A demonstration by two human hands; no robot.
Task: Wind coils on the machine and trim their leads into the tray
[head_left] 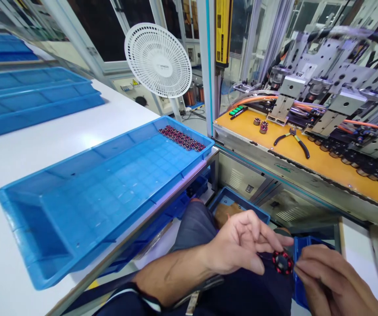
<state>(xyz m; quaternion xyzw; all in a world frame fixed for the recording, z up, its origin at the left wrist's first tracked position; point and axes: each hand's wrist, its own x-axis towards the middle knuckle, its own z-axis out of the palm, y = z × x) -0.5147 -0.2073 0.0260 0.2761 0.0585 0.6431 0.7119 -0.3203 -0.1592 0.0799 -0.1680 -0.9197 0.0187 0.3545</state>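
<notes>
Low in front of my lap, a small round motor stator [283,262] with red and black segments around a dark centre sits between my two hands. My right hand [335,278] has its fingertips pinched at the stator's right edge. Over its left side reaches my left hand [241,243], thumb apart and fingers loosely stretched; some fingertips come close to the rim, and whether they touch it I cannot tell. Beneath the right hand, part of a blue bin [302,289] shows. To the left, a long blue tray [110,197] bears rows of similar stators [182,138] at its far end.
A white table [87,131] carries the tray and stacked blue trays [34,98]. On the machine's orange bench [261,140] lie cutting pliers [292,140] and a few stators [263,127], before metal fixtures [343,105]. A white fan [158,60] stands behind. Another blue bin [254,210] sits low.
</notes>
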